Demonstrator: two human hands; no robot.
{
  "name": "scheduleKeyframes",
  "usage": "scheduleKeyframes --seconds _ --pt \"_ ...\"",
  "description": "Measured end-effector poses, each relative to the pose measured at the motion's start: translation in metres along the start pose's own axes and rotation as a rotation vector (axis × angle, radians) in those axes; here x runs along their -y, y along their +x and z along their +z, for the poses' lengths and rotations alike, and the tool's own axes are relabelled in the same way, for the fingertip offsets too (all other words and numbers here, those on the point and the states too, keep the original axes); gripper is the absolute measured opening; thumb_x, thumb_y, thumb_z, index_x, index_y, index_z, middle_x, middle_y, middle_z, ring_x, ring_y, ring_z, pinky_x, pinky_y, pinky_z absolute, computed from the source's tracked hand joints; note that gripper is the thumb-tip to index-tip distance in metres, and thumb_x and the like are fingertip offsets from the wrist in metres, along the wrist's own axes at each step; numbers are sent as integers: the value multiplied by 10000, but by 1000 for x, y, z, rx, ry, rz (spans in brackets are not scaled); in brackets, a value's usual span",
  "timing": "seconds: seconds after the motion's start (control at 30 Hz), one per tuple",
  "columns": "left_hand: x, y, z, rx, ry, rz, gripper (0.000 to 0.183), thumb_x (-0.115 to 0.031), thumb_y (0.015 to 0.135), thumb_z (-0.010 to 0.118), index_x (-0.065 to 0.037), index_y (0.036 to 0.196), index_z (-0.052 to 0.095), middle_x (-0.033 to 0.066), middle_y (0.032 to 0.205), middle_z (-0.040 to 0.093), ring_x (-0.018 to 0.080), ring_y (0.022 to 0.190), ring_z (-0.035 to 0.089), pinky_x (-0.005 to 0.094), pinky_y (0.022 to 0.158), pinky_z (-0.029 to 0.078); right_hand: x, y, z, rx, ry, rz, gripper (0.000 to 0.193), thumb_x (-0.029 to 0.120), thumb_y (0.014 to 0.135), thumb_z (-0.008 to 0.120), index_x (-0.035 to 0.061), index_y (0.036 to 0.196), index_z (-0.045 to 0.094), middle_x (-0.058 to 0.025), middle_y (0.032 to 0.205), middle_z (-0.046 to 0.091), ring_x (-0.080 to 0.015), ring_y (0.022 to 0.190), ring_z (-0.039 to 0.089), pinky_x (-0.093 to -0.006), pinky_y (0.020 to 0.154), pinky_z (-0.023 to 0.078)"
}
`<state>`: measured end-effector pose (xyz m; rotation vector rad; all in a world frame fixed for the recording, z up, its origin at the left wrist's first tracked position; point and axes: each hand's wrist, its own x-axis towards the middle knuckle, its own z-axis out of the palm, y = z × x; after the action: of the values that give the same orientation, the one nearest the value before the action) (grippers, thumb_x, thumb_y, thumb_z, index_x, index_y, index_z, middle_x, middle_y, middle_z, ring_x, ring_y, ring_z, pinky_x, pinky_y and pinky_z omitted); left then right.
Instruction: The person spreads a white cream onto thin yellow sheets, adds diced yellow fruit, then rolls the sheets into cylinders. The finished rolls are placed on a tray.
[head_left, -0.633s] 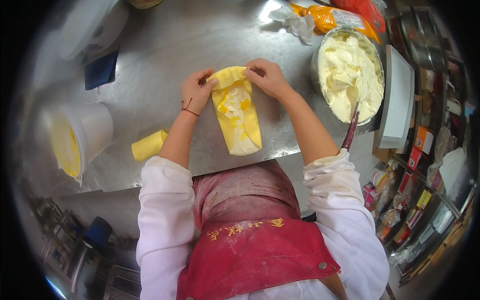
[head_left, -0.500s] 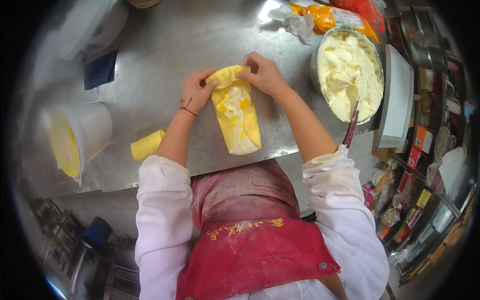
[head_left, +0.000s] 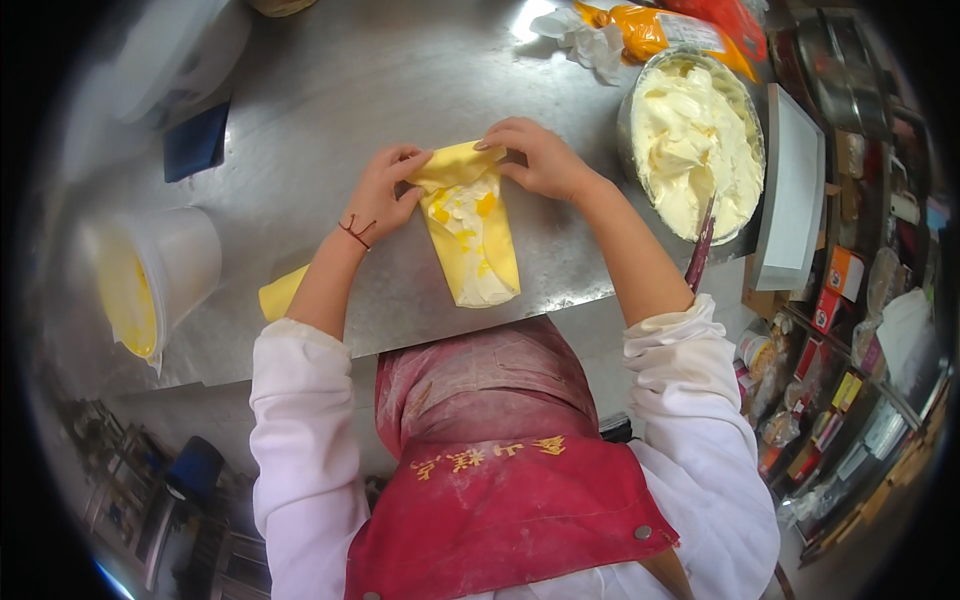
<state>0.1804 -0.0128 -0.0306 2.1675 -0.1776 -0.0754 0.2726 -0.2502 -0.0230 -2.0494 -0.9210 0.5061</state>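
A thin yellow crepe (head_left: pixel 504 238) lies lengthwise on the metal table before me, its long sides folded inward. White cream (head_left: pixel 462 215) with orange-yellow fruit pieces (head_left: pixel 486 204) shows along its middle. The far end is turned over toward me as a flap. My left hand (head_left: pixel 384 190) pinches the flap's left corner between thumb and fingers. At the right corner, my right hand (head_left: pixel 540 160) grips the edge with its fingertips. Beside my left forearm rests a finished-looking yellow roll (head_left: pixel 282 292), partly hidden by the arm.
At the right stands a bowl of whipped cream (head_left: pixel 690 140) with a dark red-handled tool (head_left: pixel 703 250) in it, next to a white tray (head_left: pixel 796 190). A white tub (head_left: pixel 185 255) and a dark blue square (head_left: pixel 196 143) are at the left. Orange packaging (head_left: pixel 650 32) lies beyond the bowl.
My hands have moved a little apart, with the elbows spread wider. The crepe's far flap is stretched flatter and comes slightly nearer to me. More of the yellow roll is covered by my left arm.
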Motion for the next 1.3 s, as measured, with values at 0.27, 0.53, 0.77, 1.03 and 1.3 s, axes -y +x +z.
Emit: scheduleKeyframes --seconds 0.27,0.53,0.77,1.03,1.3 --pt "5 0 11 -138 87 72 366 8 646 658 -65 1003 621 105 967 589 258 898 563 312 757 477 8 6 9 -66 -79 33 294 16 668 643 101 931 546 -44 965 539 -237 900 533 -317 731 453" --pt "7 -10 24 -265 267 257 310 15 649 646 -56 950 629 103 940 594 253 814 568 313 675 482 10 -1 14 -75 -140 -66 247 -24 677 568 77 899 529 -66 948 530 -262 895 529 -335 729 458" --pt "3 -21 20 -166 199 249 376 49 679 610 -61 1038 600 129 1035 557 272 878 551 320 731 475 15 -14 3 25 -114 -89 310 -19 673 600 75 961 533 -83 1019 506 -269 949 512 -331 775 452" --pt "6 -11 1 50 118 133 440 33 675 634 -82 1095 573 122 1103 524 280 954 531 324 801 459 11 -1 4 68 -46 -74 320 19 675 643 70 967 522 -70 1041 499 -261 965 505 -329 789 451" --pt "4 -9 26 -267 245 239 349 -32 628 667 -53 971 603 118 972 569 272 846 552 339 714 468 16 -1 12 16 -159 -37 283 72 679 647 98 920 500 -30 978 522 -238 969 497 -325 755 460"
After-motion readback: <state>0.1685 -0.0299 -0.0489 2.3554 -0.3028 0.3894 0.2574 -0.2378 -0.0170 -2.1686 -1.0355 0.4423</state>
